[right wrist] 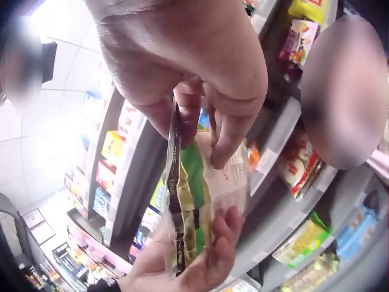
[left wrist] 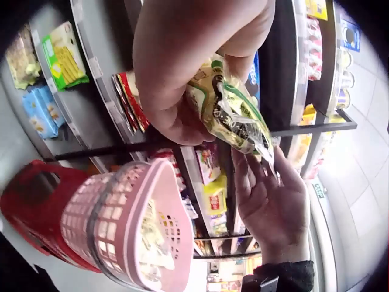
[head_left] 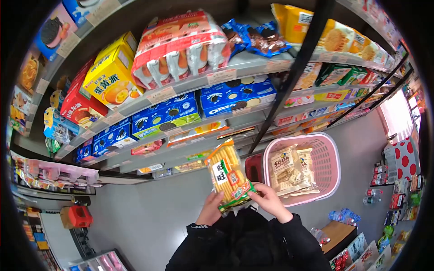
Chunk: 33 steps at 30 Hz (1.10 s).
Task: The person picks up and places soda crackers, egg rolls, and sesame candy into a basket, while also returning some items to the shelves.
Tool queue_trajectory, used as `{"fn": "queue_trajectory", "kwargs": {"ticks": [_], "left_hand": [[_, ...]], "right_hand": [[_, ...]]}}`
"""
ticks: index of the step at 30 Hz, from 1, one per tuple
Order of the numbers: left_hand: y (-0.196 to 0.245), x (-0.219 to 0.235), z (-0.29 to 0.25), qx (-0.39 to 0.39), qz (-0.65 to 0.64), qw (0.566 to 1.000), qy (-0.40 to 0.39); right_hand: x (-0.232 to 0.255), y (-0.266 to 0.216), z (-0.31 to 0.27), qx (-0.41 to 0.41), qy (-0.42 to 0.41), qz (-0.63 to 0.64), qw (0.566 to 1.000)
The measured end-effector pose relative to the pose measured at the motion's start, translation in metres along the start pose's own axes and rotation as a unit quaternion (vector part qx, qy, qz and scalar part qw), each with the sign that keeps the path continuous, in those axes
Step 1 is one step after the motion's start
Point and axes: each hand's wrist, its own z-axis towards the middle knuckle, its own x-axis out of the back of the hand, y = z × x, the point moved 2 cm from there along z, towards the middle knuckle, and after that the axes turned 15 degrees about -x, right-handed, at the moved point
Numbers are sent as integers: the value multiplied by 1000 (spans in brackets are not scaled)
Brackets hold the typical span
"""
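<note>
A bag of rice crackers (head_left: 227, 171), clear with a green lower end and white panels with black characters, is held up in front of the body. My left hand (head_left: 211, 208) grips its lower left edge. My right hand (head_left: 270, 201) pinches the lower right corner, thumb on the front. In the left wrist view the bag (left wrist: 234, 115) is seen edge-on between left hand (left wrist: 194, 67) and right hand (left wrist: 273, 210). The right wrist view shows the right hand's (right wrist: 188, 61) fingers curled at the bag's edge, the left hand (right wrist: 209, 258) below.
A pink basket (head_left: 332, 169) with two soda cracker packs (head_left: 287, 169) stands right of the hands, beside a red plastic object (head_left: 254, 168). Shelves ahead carry blue Oreo boxes (head_left: 237, 97), a yellow box (head_left: 113, 74) and a red-and-white multipack (head_left: 181, 49). A black post (head_left: 289, 77) rises between shelf sections.
</note>
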Motion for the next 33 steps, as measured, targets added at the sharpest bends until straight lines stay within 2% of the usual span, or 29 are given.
{"fn": "queue_trajectory", "kwargs": {"ticks": [1, 4, 5, 6, 8, 9, 11, 14, 16, 18, 19, 21, 22, 24, 25, 28, 29, 32, 33], "left_hand": [[4, 14, 5, -4, 11, 1000, 29], [18, 56, 28, -6, 45, 998, 47], [17, 77, 41, -5, 61, 997, 52], [22, 86, 51, 4, 65, 996, 55], [33, 102, 77, -10, 110, 993, 53], [36, 111, 91, -6, 129, 990, 56], [40, 133, 122, 23, 139, 988, 59], [47, 158, 169, 57, 177, 980, 74], [53, 161, 194, 76, 212, 971, 82], [61, 157, 211, 16, 208, 976, 57], [59, 160, 216, 29, 216, 975, 50], [60, 167, 226, -20, 248, 962, 112], [59, 169, 228, -11, 254, 961, 104], [61, 177, 227, -14, 262, 953, 151], [62, 179, 228, -17, 265, 948, 176], [63, 185, 236, -39, 311, 935, 165], [59, 207, 249, -60, 277, 948, 143], [56, 209, 262, -89, 303, 940, 126], [55, 200, 262, -89, 321, 934, 125]], "right_hand": [[-8, 11, 13, -30, 0, -30, 999], [-32, 43, 55, -91, -16, -56, 994], [-41, 64, 73, -68, -19, -39, 997], [-49, 72, 86, -75, -18, -32, 997], [-62, 85, 116, -107, -70, 64, 990], [-66, 90, 131, -114, -63, 74, 989], [-70, 96, 160, -115, -31, -12, 993], [-76, 96, 200, -93, 41, 4, 995], [-75, 91, 221, -87, 65, 9, 994], [-76, 93, 244, -79, 114, -35, 990], [-78, 90, 250, -88, 125, -24, 988], [-77, 86, 259, -104, 207, 16, 973], [-78, 83, 263, -108, 216, 23, 970], [-77, 79, 271, -118, 276, 79, 951], [-82, 87, 281, -105, 278, 112, 948], [-87, 99, 300, -90, 257, 126, 954], [-88, 100, 304, -63, 254, 118, 958], [-95, 98, 308, -43, 277, 76, 957], [-101, 103, 312, -57, 257, 144, 954]]}}
